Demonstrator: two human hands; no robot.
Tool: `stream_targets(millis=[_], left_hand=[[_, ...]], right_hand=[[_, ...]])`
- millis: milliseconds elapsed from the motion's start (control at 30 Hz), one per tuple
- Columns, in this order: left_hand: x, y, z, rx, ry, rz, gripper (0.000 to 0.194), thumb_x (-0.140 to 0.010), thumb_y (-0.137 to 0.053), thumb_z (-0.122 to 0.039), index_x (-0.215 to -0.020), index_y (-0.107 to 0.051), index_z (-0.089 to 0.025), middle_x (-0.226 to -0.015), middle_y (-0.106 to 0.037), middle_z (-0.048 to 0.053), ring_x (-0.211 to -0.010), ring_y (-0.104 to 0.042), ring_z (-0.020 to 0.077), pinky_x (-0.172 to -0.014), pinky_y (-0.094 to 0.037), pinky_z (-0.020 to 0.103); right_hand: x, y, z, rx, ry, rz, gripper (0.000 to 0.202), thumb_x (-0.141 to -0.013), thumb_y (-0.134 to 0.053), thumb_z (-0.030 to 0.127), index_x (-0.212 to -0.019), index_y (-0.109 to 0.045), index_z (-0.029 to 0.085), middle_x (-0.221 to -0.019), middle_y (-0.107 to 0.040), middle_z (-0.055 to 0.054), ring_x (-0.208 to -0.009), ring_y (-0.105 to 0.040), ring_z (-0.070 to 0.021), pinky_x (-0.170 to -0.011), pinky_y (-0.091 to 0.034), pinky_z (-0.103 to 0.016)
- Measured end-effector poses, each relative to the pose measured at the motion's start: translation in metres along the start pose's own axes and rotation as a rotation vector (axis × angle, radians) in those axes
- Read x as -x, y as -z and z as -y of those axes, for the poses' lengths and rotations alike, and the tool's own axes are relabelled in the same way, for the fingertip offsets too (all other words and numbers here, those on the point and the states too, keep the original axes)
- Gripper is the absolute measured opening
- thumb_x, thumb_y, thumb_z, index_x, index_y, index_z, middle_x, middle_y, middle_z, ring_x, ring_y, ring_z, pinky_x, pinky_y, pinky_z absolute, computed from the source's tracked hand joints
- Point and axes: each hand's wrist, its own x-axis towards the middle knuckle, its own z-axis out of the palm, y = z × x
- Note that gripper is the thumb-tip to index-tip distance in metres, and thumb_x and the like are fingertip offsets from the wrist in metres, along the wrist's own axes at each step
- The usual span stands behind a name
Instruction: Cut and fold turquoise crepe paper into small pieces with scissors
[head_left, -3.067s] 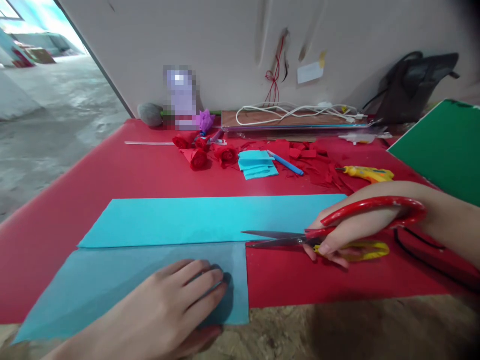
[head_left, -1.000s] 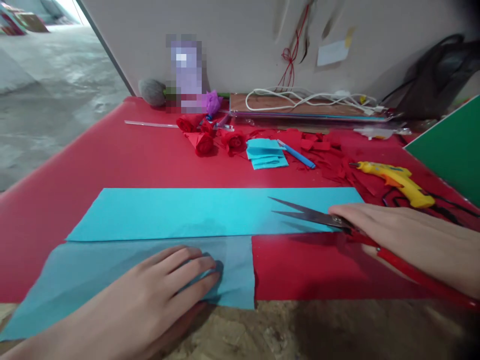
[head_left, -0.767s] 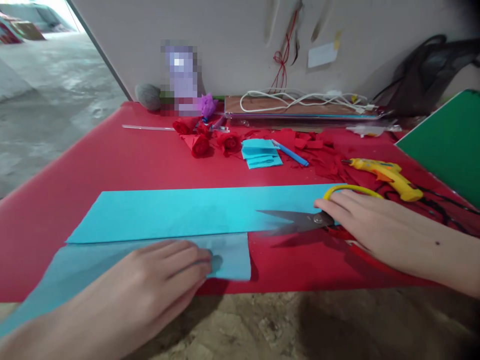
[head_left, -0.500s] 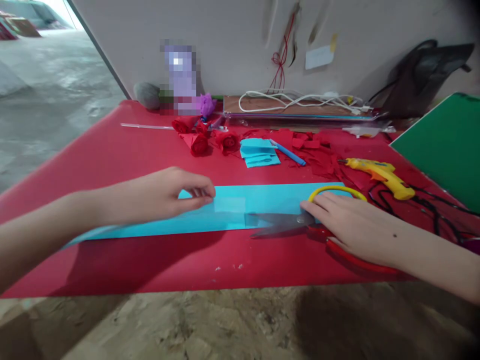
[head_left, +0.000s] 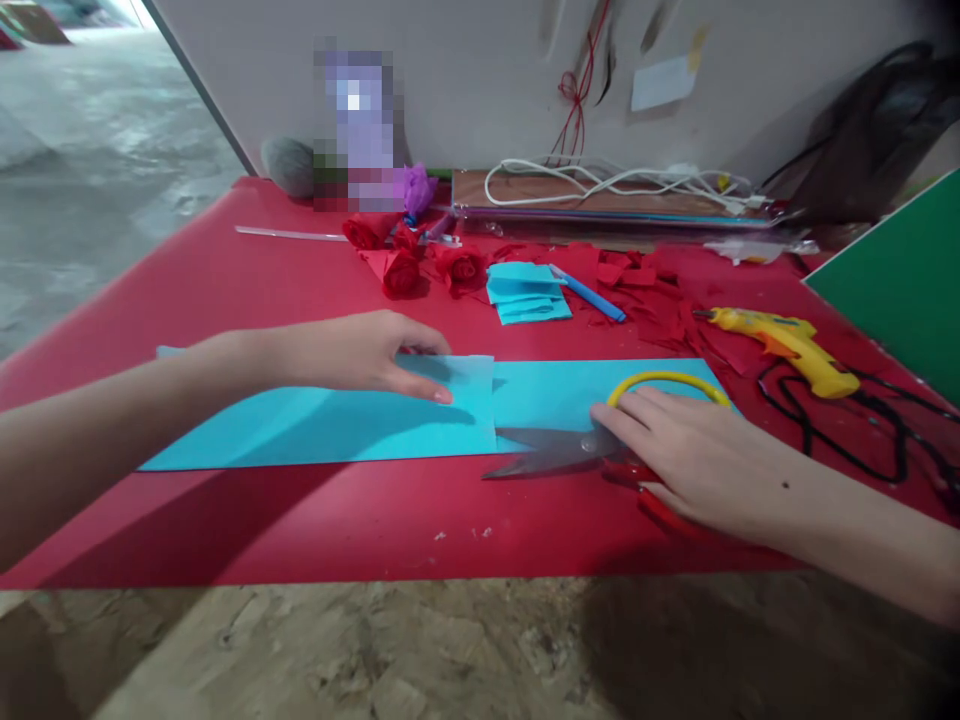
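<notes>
A long strip of light blue paper (head_left: 390, 428) lies across the table. A straight edge of an upper layer crosses it near the middle. Just left of that edge, my left hand (head_left: 375, 352) is over the paper, thumb and fingers apart, with nothing seen between them. My right hand (head_left: 667, 445) is wrapped round the handles of a pair of scissors (head_left: 551, 452), one yellow loop and one red. The scissor blades are parted and point left, over the front edge of the strip. How firmly my left fingertips touch the paper is hard to tell.
Behind the strip are red paper roses (head_left: 400, 272), a folded blue paper stack (head_left: 527, 293), a blue pen (head_left: 592, 295) and red scraps (head_left: 637, 275). A yellow glue gun (head_left: 795, 345) with black cord lies right. A white cable (head_left: 570, 185) rests at the back.
My left fingers have spread from a near pinch, and the paper's upper layer now lies flatter up to a straight edge. The right hand keeps the scissors almost in place; the view has shifted slightly.
</notes>
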Motion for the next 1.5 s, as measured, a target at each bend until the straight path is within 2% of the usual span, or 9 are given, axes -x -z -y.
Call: stream_targets(millis=[100, 267, 400, 600, 733, 1000, 1167, 1500], left_hand=[[-0.004, -0.014, 0.002, 0.012, -0.099, -0.121, 0.035, -0.076, -0.050, -0.049, -0.082, -0.060, -0.016, -0.071, -0.060, -0.001, -0.060, -0.051, 0.0101, -0.055, -0.036, 0.018], [-0.005, -0.024, 0.006, 0.024, -0.145, -0.287, 0.028, -0.080, -0.048, -0.039, -0.066, -0.051, -0.015, -0.057, -0.046, -0.005, -0.051, -0.040, 0.0062, -0.051, -0.031, 0.017], [-0.006, -0.026, 0.009, 0.028, -0.164, -0.299, 0.027, -0.081, -0.048, -0.038, -0.067, -0.051, -0.015, -0.058, -0.046, -0.005, -0.052, -0.039, 0.0060, -0.051, -0.031, 0.017], [-0.009, -0.033, 0.012, 0.032, -0.187, -0.356, 0.028, -0.080, -0.050, -0.038, -0.064, -0.050, -0.014, -0.056, -0.043, -0.006, -0.051, -0.039, 0.0052, -0.050, -0.031, 0.016], [-0.010, -0.036, 0.011, 0.062, -0.190, -0.378, 0.029, -0.080, -0.050, -0.037, -0.063, -0.050, -0.014, -0.055, -0.042, -0.006, -0.050, -0.038, 0.0050, -0.050, -0.030, 0.016], [-0.009, -0.038, 0.011, 0.084, -0.172, -0.388, 0.027, -0.079, -0.051, -0.038, -0.066, -0.052, -0.014, -0.057, -0.045, -0.005, -0.052, -0.039, 0.0059, -0.052, -0.031, 0.017], [-0.010, -0.041, 0.012, 0.102, -0.172, -0.418, 0.028, -0.079, -0.051, -0.037, -0.064, -0.051, -0.014, -0.055, -0.044, -0.005, -0.052, -0.038, 0.0063, -0.051, -0.031, 0.017], [-0.009, -0.041, 0.009, 0.106, -0.169, -0.430, 0.028, -0.079, -0.052, -0.035, -0.062, -0.050, -0.013, -0.054, -0.040, -0.006, -0.051, -0.037, 0.0057, -0.052, -0.031, 0.018]], right_hand=[[0.000, -0.002, 0.002, 0.009, 0.013, -0.031, 0.042, -0.065, -0.056, 0.020, -0.105, -0.051, 0.011, -0.087, -0.058, -0.010, -0.077, -0.057, -0.0244, -0.061, -0.043, -0.033], [-0.002, -0.001, 0.005, -0.011, 0.013, -0.049, 0.033, -0.073, -0.052, 0.028, -0.101, -0.053, 0.011, -0.086, -0.059, -0.010, -0.074, -0.058, -0.0230, -0.057, -0.042, -0.031], [-0.004, 0.000, 0.007, 0.004, 0.037, -0.055, 0.035, -0.071, -0.054, 0.026, -0.102, -0.053, 0.010, -0.086, -0.060, -0.010, -0.075, -0.058, -0.0232, -0.057, -0.042, -0.031], [-0.012, 0.000, 0.013, 0.011, 0.070, -0.112, 0.036, -0.080, -0.045, 0.032, -0.103, -0.053, 0.005, -0.083, -0.062, -0.012, -0.073, -0.058, -0.0219, -0.058, -0.042, -0.030], [-0.016, 0.002, 0.016, 0.013, 0.072, -0.131, 0.035, -0.083, -0.039, 0.034, -0.096, -0.054, 0.006, -0.079, -0.062, -0.013, -0.068, -0.057, -0.0213, -0.055, -0.040, -0.030], [-0.013, 0.001, 0.015, 0.061, 0.106, -0.106, 0.028, -0.077, -0.047, 0.028, -0.095, -0.053, 0.007, -0.082, -0.061, -0.014, -0.068, -0.056, -0.0213, -0.053, -0.036, -0.029], [-0.013, 0.002, 0.017, 0.086, 0.106, -0.109, 0.025, -0.077, -0.045, 0.025, -0.093, -0.054, 0.008, -0.081, -0.061, -0.014, -0.068, -0.055, -0.0209, -0.054, -0.036, -0.028], [-0.030, 0.006, 0.029, 0.083, 0.084, -0.131, 0.026, -0.075, -0.048, 0.025, -0.092, -0.055, 0.006, -0.075, -0.060, -0.012, -0.066, -0.057, -0.0223, -0.053, -0.037, -0.029]])
